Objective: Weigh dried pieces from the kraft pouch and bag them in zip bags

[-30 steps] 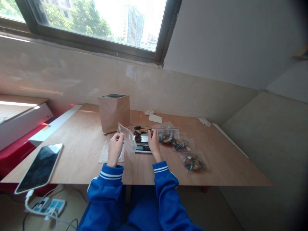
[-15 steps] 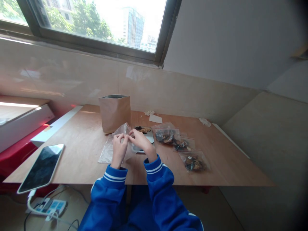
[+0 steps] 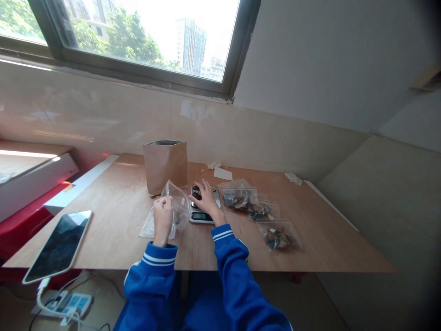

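Note:
My left hand [image 3: 162, 216] is closed on the edge of a clear zip bag [image 3: 180, 202], held upright with its mouth apart. My right hand [image 3: 208, 203] reaches over a small digital scale [image 3: 208, 218], fingers spread around dark brown dried pieces [image 3: 196, 193] on its plate. They look like dried mushroom or fungus; the hand partly covers them. Whether the fingertips touch them, I cannot tell. More clear plastic [image 3: 147, 227] lies flat beneath my left hand.
An open brown paper bag [image 3: 165, 168] stands behind the clear bag. Several filled zip bags [image 3: 279, 236] lie right of the scale. A white card [image 3: 223, 174] and crumpled tissue [image 3: 292, 179] are farther back. A plugged-in phone [image 3: 60, 243] overhangs the table's front left edge.
My hands were together at the clear bag's top edge. The right hand has moved away to the scale; the left has shifted slightly left, and the bag's mouth now gapes.

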The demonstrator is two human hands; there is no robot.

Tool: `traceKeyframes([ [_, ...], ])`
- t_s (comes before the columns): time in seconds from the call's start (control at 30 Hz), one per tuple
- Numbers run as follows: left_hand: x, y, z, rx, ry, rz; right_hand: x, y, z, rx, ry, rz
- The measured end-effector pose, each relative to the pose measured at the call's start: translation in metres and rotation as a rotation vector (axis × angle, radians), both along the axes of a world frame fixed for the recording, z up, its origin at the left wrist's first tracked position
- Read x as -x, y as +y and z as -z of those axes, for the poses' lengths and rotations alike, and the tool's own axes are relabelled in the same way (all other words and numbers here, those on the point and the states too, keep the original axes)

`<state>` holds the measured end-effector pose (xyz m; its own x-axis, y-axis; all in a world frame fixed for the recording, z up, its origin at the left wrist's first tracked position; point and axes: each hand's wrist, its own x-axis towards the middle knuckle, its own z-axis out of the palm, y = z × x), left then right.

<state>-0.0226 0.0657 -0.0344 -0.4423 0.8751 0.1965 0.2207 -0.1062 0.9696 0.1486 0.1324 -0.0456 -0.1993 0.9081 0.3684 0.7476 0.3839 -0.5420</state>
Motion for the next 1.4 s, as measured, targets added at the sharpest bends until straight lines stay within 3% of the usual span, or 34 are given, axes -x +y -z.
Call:
traceKeyframes([
  [0.13, -0.002, 0.000, -0.002, 0.007, -0.033, -0.031, -0.002, 0.013, 0.019, 0.018, -0.167, -0.015],
  [0.37, -0.001, 0.001, -0.005, -0.009, 0.025, -0.028, -0.001, 0.012, 0.010, -0.074, -0.353, 0.083],
  [0.6, -0.001, 0.000, -0.005, -0.023, 0.023, -0.016, -0.001, 0.016, 0.012, -0.091, -0.371, 0.119],
  [0.87, -0.002, 0.000, -0.006, -0.011, -0.007, -0.015, -0.008, 0.017, 0.010, -0.121, 0.088, 0.238],
  [1.03, -0.003, -0.001, -0.008, 0.005, 0.000, -0.031, 0.000, 0.016, -0.008, -0.175, 0.465, 0.286],
  [1.1, -0.003, -0.002, -0.009, 0.011, 0.003, -0.031, 0.010, 0.011, -0.024, -0.052, 0.688, 0.247],
  [1.2, -0.004, -0.002, -0.009, -0.009, 0.000, -0.007, 0.025, -0.003, -0.051, 0.252, 0.903, 0.004],
  [1.3, -0.004, -0.002, -0.008, -0.024, -0.036, 0.017, 0.035, -0.018, -0.074, 0.483, 0.758, -0.279],
  [1.4, -0.003, -0.001, -0.004, 0.004, -0.110, 0.023, 0.042, -0.026, -0.081, 0.428, 0.469, -0.297],
])
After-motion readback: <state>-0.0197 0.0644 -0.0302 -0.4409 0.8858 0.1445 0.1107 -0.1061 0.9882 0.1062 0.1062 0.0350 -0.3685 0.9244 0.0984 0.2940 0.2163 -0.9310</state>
